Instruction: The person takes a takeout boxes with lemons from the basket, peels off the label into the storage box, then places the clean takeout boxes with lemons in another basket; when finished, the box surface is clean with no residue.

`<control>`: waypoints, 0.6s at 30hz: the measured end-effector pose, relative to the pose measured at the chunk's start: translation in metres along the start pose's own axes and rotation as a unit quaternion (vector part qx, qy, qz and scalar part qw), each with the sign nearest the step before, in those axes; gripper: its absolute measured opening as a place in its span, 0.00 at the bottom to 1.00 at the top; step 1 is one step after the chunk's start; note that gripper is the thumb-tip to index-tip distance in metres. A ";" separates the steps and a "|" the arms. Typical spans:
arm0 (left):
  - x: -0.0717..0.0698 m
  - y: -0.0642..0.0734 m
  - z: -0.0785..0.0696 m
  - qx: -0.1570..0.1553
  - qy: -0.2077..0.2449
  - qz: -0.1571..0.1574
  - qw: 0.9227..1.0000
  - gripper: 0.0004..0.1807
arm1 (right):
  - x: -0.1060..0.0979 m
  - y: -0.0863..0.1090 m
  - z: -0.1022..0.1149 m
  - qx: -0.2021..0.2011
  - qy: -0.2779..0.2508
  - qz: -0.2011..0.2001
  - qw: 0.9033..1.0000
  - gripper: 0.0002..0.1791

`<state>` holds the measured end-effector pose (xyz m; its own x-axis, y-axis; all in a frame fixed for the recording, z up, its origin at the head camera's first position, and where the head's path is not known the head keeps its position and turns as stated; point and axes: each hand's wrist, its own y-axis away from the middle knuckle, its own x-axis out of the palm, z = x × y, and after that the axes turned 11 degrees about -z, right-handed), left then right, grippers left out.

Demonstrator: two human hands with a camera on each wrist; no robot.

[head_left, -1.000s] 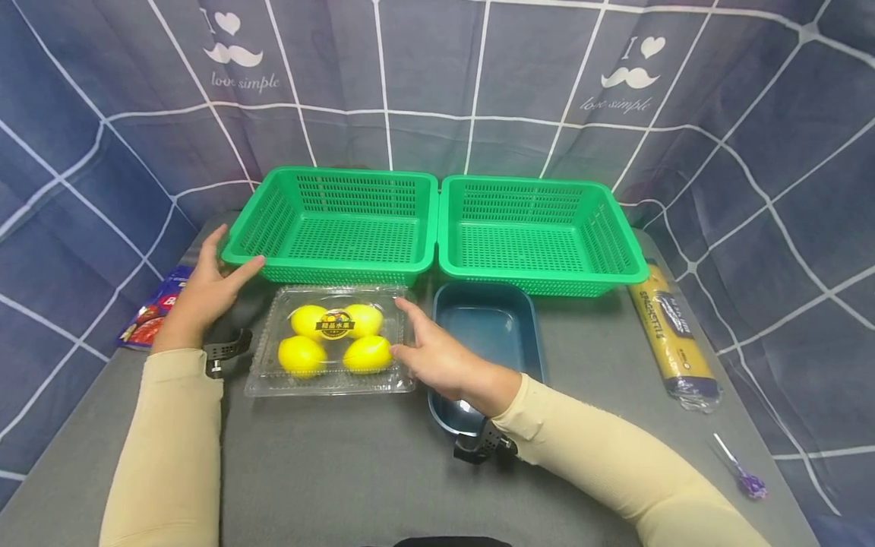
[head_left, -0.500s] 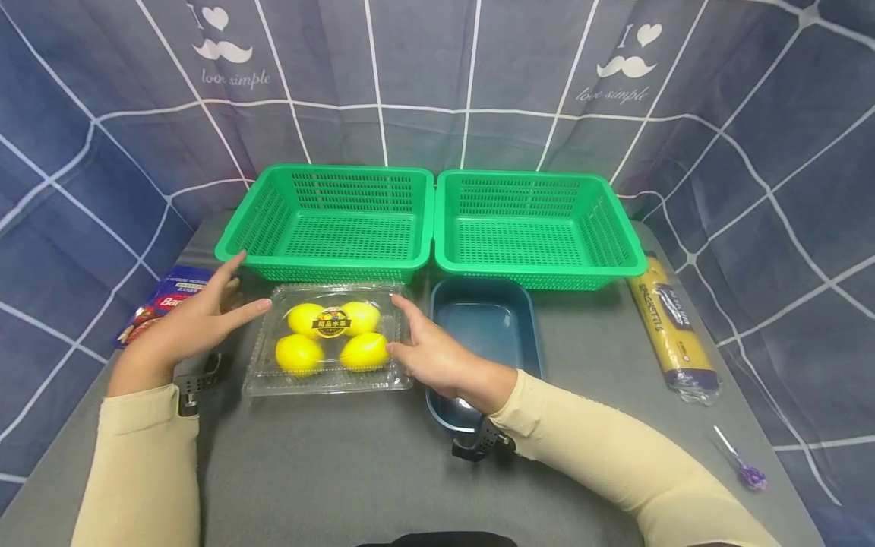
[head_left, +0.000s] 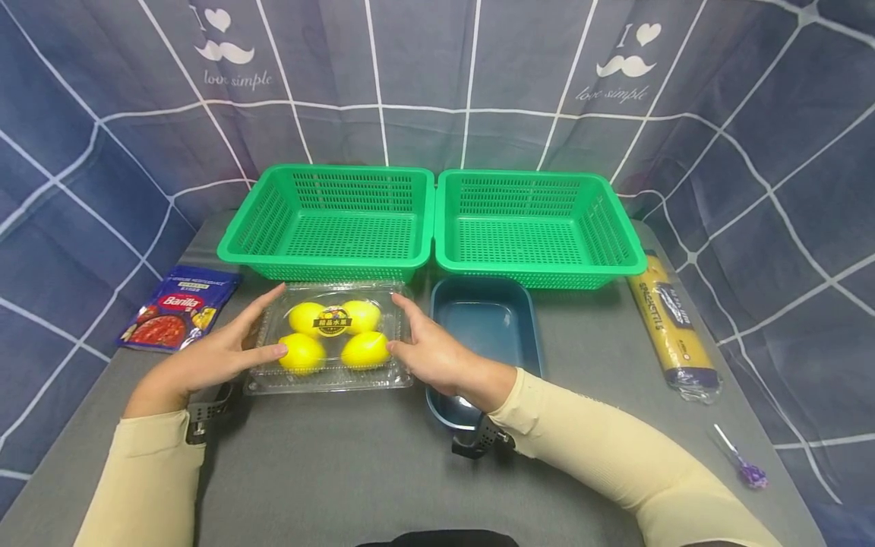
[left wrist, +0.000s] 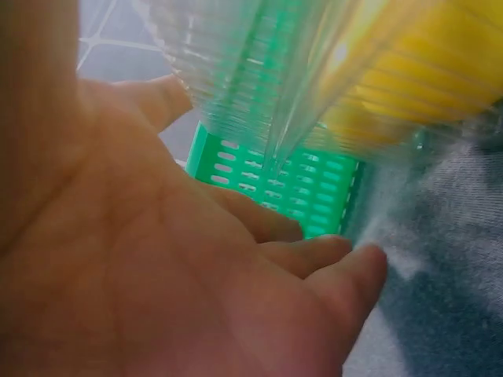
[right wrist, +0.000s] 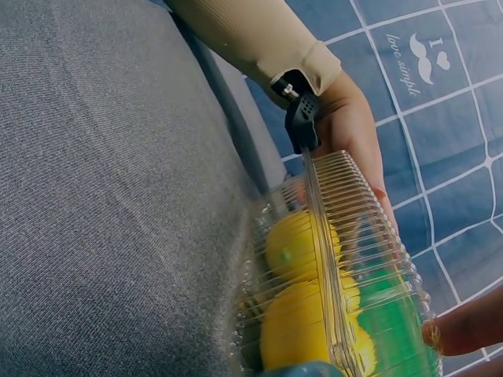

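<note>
A clear plastic clamshell box (head_left: 326,382) with several lemons (head_left: 365,350) and a black-and-gold label lies at centre-left in the head view. My left hand (head_left: 212,357) is at its left side, thumb and forefinger spread along that edge. In the left wrist view the palm faces the box, its other fingers (left wrist: 346,275) loosely extended. My right hand (head_left: 439,355) touches the box's right side with thumb and forefinger apart. A fingertip (right wrist: 464,326) meets the ribbed wall in the right wrist view. The box's underside is hidden.
Two green baskets (head_left: 325,262) (head_left: 540,270) stand behind the box. A dark blue tray (head_left: 533,334) lies partly under my right hand. A blue Barilla pouch (head_left: 181,308) is at left; a spaghetti pack (head_left: 673,327) and purple lollipop (head_left: 752,476) are at right.
My left hand has come from the left basket's near corner down and right to the box's left side, uncovering the pouch. The right hand stays at the right side.
</note>
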<state>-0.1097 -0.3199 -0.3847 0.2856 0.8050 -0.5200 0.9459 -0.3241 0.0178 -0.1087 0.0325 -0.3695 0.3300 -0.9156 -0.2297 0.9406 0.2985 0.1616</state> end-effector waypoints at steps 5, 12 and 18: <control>0.002 0.001 0.004 -0.001 0.027 -0.001 1.000 0.53 | 0.000 -0.001 0.000 -0.006 0.014 -0.005 1.000 0.45; 0.006 0.000 0.012 -0.001 0.052 -0.036 0.998 0.52 | 0.001 -0.001 -0.002 -0.019 0.029 -0.013 0.999 0.44; 0.009 -0.004 0.016 0.004 0.057 -0.049 0.997 0.53 | 0.000 0.003 -0.002 -0.058 0.082 -0.040 0.994 0.47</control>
<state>-0.1131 -0.3192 -0.4036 0.2074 0.8843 -0.4184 0.9691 -0.2442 -0.0357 -0.1060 0.0342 -0.3712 0.2543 -0.8837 -0.3930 0.9638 0.2651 0.0275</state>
